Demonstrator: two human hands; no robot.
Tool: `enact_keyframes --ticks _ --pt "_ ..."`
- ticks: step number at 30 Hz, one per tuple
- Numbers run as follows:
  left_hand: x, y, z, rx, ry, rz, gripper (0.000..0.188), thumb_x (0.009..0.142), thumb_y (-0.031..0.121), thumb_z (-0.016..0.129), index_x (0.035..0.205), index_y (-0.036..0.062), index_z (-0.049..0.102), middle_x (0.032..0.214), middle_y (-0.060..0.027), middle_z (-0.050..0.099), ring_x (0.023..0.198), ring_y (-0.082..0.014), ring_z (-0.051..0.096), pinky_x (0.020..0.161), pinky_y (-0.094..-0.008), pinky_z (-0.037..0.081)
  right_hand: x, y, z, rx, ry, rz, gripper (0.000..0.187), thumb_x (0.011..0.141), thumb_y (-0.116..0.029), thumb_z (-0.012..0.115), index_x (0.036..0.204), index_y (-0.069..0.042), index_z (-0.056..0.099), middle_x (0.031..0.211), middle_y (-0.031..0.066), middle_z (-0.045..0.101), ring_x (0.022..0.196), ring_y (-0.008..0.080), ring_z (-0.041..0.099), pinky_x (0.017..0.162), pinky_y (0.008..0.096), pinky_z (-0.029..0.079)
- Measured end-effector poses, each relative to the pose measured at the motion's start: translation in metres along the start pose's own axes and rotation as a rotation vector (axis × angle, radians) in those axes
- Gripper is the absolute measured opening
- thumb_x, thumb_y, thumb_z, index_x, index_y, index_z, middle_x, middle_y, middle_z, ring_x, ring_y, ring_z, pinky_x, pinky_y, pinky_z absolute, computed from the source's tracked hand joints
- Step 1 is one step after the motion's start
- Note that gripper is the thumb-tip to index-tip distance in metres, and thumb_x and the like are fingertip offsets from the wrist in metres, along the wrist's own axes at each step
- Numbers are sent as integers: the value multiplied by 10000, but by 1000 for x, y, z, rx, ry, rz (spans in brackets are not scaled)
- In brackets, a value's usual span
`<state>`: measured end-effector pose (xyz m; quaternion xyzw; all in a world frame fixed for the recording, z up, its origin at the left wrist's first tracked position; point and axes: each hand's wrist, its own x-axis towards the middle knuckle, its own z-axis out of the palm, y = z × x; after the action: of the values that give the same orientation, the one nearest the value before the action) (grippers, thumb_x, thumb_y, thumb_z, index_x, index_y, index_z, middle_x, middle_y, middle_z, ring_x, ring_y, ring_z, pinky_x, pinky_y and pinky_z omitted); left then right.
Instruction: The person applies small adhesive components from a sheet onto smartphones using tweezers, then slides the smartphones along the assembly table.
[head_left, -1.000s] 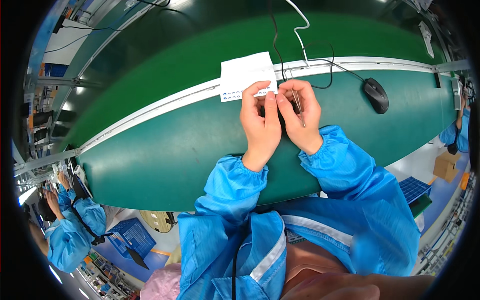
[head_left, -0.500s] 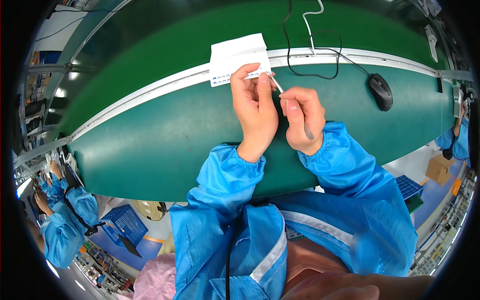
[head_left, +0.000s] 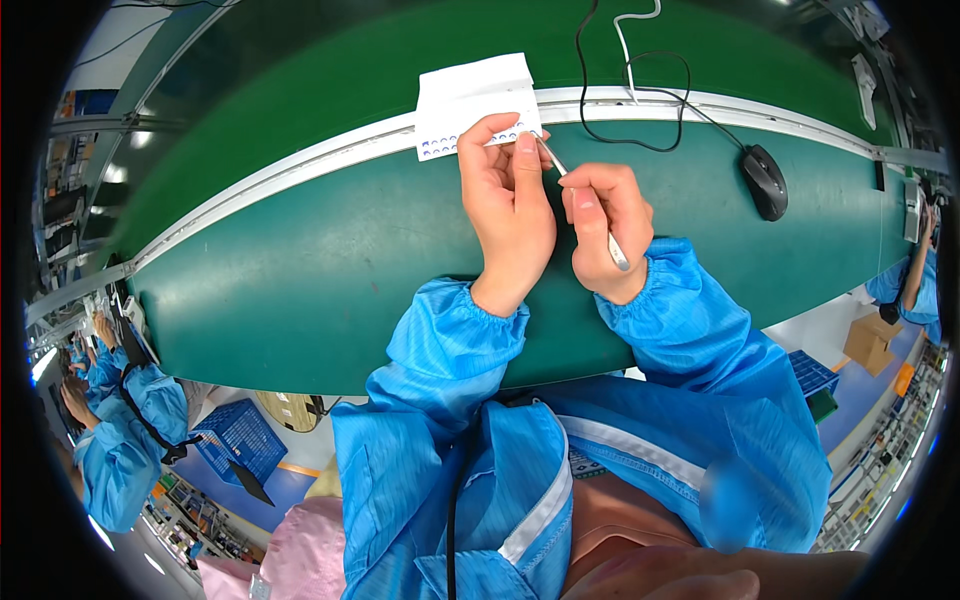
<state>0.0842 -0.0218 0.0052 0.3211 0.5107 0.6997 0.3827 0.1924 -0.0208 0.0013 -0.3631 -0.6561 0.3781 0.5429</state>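
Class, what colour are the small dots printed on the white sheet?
Blue, in rows along the white sheet edge; head view.

Table (head_left: 300, 270) top: dark green, with a white strip (head_left: 300, 170) along its far edge. Sheet (head_left: 470, 100): white, a row of small blue marks along its lower edge. Tool (head_left: 585, 205) in the right hand: silver-grey. Sleeves (head_left: 450, 340) and coat: bright blue, elastic cuffs, pale grey-white band down the coat front. Mouse (head_left: 765, 182): black, black cable (head_left: 640, 100); a second cable (head_left: 630, 30) is white. Crate (head_left: 240, 440) below the table: blue, mesh pattern. Box (head_left: 870, 340) at right: brown cardboard.
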Motion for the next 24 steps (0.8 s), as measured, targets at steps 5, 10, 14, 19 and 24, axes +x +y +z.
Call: enact_keyframes --ticks 5,10,14,19,24 --pt "0 -2 0 -19 -1 15 238 1075 73 582 1298 37 510 1016 -113 701 825 -108 626 720 -265 521 0 -1 -1 -19 -9 0 106 984 12 572 1063 15 643 696 41 598 551 103 519 516 287 411" --pt "0 0 -1 1 -6 -6 242 1077 86 588 1302 39 512 1015 -110 701 832 -111 628 726 -265 521 1 -3 -1 -21 -20 12 113 971 31 580 1062 15 644 699 42 605 552 104 532 515 288 417" --pt "0 -1 -1 -8 -6 -10 247 1078 90 589 1306 39 511 1015 -111 702 836 -113 631 728 -265 521 1 -4 -1 -39 -15 9 117 963 43 581 1053 14 649 703 43 612 552 104 536 513 289 420" --pt "0 -1 -1 7 -5 -1 250 1077 86 583 1310 33 509 1016 -113 702 840 -118 633 735 -268 523 0 -4 -3 -50 -19 -1 121 955 46 579 1045 12 652 695 44 612 543 105 534 509 289 419" --pt "0 -3 -2 0 -5 22 257 1075 80 582 1316 32 508 1015 -113 703 839 -116 634 736 -267 524 -1 -4 -1 -68 -2 -18 120 952 43 577 1040 11 652 664 37 596 529 109 529 505 292 414"
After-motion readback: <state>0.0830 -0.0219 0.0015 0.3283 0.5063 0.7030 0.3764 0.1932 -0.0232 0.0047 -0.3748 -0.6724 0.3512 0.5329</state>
